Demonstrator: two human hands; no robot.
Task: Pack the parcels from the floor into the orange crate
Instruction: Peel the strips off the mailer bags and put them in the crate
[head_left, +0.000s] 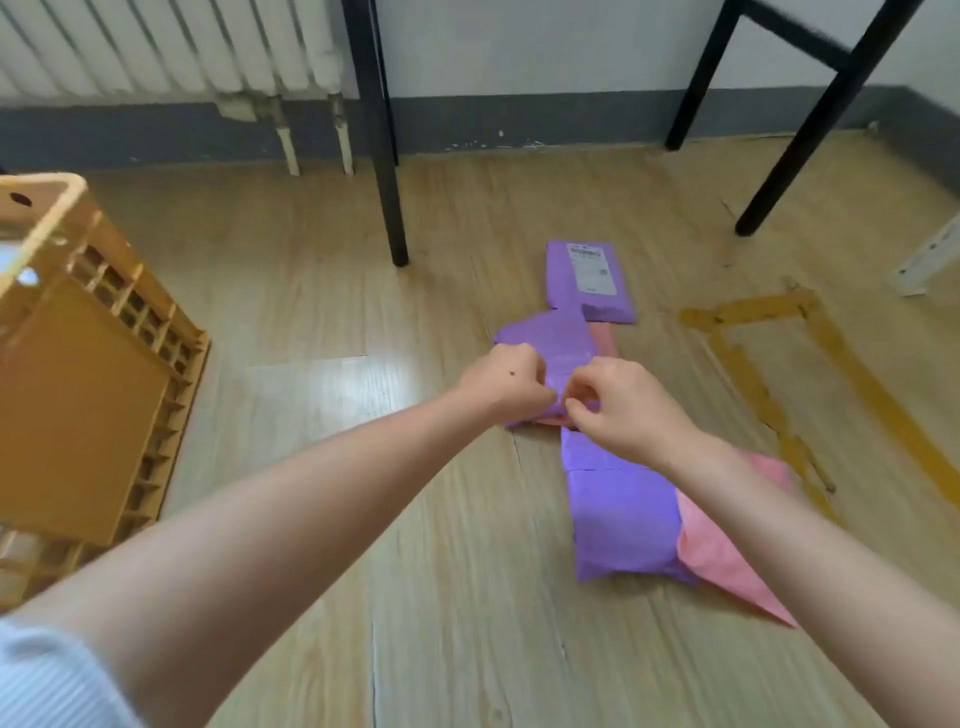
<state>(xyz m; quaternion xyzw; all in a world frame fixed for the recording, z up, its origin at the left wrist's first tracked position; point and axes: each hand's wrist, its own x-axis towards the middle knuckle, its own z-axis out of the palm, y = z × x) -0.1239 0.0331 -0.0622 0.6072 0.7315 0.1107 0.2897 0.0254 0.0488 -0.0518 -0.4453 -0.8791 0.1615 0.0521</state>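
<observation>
Several parcels in purple and pink mailer bags lie in a row on the wooden floor. The middle purple parcel (553, 343) rests on a pink one (605, 340). My left hand (501, 382) and my right hand (618, 402) both grip the near edge of this middle purple parcel with curled fingers. A larger purple parcel (623, 514) lies nearer to me on another pink bag (727, 561), partly under my right forearm. The far purple parcel (589, 280) has a white label facing up. The orange crate (104, 374) stands at the left.
Black table legs (387, 156) stand behind the parcels, with another black frame (810, 124) at the right. A white radiator (171, 47) hangs on the back wall. Yellow tape marks (763, 312) run along the floor at the right, near a white object (930, 260).
</observation>
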